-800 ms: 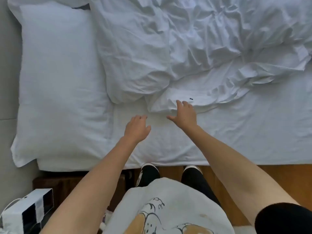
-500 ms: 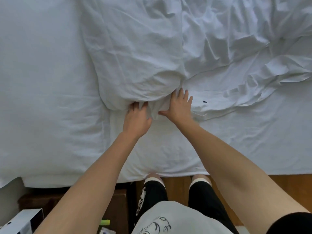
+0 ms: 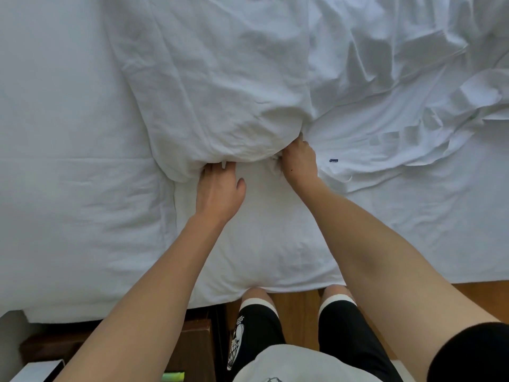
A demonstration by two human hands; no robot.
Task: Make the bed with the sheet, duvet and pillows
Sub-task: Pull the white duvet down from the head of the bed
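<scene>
Left hand (image 3: 220, 191) and right hand (image 3: 298, 161) apart, fingers tucked under pillow (image 3: 220, 86) near edge, grip unclear. Crumpled duvet (image 3: 399, 78) right of pillow. Could drag sheet (image 3: 275, 238) loose.

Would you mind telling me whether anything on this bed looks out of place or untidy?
Yes. The duvet lies bunched and heavily creased on the right, leaving bare sheet below it. A crumpled pillow sits askew, with both hands at its lower edge. A small dark speck marks the white fabric.
</scene>
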